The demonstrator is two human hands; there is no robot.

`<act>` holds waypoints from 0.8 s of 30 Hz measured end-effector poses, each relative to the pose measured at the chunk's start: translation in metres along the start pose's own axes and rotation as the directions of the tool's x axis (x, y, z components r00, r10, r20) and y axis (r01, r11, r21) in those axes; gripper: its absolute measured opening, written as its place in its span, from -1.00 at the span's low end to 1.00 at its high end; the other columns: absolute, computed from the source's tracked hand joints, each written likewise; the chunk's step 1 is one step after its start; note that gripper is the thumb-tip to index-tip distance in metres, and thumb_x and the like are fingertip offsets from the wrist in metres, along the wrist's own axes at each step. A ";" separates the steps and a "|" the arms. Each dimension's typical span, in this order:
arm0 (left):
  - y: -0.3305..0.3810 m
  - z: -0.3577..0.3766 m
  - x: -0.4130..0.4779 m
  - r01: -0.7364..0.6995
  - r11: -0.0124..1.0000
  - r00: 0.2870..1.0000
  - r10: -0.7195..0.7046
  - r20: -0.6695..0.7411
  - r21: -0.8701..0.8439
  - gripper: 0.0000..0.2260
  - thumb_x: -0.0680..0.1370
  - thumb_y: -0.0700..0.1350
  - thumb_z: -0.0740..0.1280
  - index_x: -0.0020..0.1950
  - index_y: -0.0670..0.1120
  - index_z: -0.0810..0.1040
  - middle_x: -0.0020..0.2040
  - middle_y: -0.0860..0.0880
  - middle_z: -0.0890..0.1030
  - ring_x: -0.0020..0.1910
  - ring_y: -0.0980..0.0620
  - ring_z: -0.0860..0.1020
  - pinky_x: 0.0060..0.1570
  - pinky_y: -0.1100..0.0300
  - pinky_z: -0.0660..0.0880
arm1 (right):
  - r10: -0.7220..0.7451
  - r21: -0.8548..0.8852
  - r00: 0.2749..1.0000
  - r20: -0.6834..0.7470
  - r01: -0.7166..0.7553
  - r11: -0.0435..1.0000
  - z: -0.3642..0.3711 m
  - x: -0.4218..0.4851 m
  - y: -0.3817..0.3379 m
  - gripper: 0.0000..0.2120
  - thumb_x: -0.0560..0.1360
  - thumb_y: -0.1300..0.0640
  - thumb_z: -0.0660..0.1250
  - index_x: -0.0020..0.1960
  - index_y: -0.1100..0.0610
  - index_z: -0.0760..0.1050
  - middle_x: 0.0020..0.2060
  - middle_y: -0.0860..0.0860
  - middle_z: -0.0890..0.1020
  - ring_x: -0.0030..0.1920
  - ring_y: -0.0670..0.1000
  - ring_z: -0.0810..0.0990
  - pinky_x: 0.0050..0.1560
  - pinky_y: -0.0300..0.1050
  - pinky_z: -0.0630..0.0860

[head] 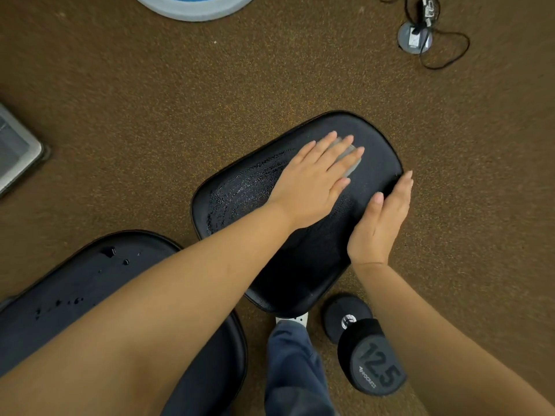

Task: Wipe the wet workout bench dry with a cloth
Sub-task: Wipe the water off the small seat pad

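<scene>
The black bench seat pad (pixel 375 151) lies in the middle of the view, with streaks of water droplets on its left half. My left hand (pixel 312 181) lies flat on it with straight fingers, pressing a small grey cloth (pixel 350 159) that shows only between and beyond the fingertips. My right hand (pixel 380 223) rests with straight fingers along the pad's right edge. A second black pad (pixel 75 283) at the lower left carries scattered water drops and is partly hidden by my left forearm.
A black 12.5 dumbbell (pixel 369 355) lies on the brown speckled floor just below the seat pad, beside my trouser leg (pixel 295 370). A floor socket with cables (pixel 416 37) sits top right, a blue-and-white round object (pixel 195 7) top centre, a grey device (pixel 15 148) at left.
</scene>
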State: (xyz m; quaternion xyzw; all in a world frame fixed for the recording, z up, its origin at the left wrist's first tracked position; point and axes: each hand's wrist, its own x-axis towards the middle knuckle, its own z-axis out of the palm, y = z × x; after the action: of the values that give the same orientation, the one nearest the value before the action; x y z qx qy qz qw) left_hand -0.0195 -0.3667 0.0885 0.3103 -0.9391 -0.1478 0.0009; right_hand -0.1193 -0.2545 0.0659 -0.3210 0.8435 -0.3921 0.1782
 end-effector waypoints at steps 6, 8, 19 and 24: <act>-0.002 0.001 -0.077 0.062 0.998 0.998 -0.061 0.022 -0.023 -0.55 0.66 0.04 0.03 0.56 0.02 0.15 0.55 0.01 0.19 0.54 -0.01 0.09 0.48 0.04 0.09 | 0.011 0.012 1.000 -0.008 -0.011 1.000 0.011 -0.066 -0.003 -0.32 0.61 -0.20 -0.16 0.54 0.25 -0.16 0.54 0.14 -0.09 0.55 0.06 -0.16 0.52 -0.08 -0.16; -0.008 -0.001 -0.112 0.123 0.992 0.992 -0.123 0.030 -0.008 -0.55 0.65 0.04 0.03 0.55 0.03 0.15 0.55 0.02 0.19 0.54 0.00 0.08 0.48 0.04 0.08 | 0.020 0.036 1.000 -0.024 -0.019 0.999 0.013 -0.077 -0.003 -0.35 0.62 -0.14 -0.12 0.54 0.26 -0.14 0.54 0.15 -0.08 0.55 0.07 -0.14 0.52 -0.05 -0.15; -0.048 -0.008 -0.094 0.327 0.945 0.943 -0.328 -0.061 -0.024 -0.55 0.65 0.05 0.04 0.54 0.01 0.19 0.53 -0.03 0.23 0.53 -0.09 0.12 0.46 0.00 0.02 | -0.005 0.048 0.999 -0.054 0.008 0.999 0.016 -0.076 -0.001 -0.37 0.63 -0.10 -0.11 0.53 0.30 -0.11 0.53 0.18 -0.05 0.55 0.11 -0.11 0.53 0.03 -0.10; -0.036 -0.009 -0.011 0.169 0.986 0.985 -0.169 -0.040 -0.013 -0.55 0.65 0.07 0.00 0.54 0.02 0.19 0.53 -0.02 0.24 0.53 -0.09 0.13 0.47 0.00 0.01 | -0.021 0.041 0.998 -0.056 0.023 0.999 0.017 -0.075 0.001 -0.35 0.63 -0.16 -0.14 0.53 0.28 -0.11 0.53 0.18 -0.05 0.55 0.12 -0.11 0.53 0.03 -0.10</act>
State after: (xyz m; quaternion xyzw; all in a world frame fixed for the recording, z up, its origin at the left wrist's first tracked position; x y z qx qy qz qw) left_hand 0.0113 -0.3902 0.0886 0.3918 -0.9085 -0.1453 0.0090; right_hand -0.0560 -0.2119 0.0581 -0.3154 0.8362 -0.4202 0.1572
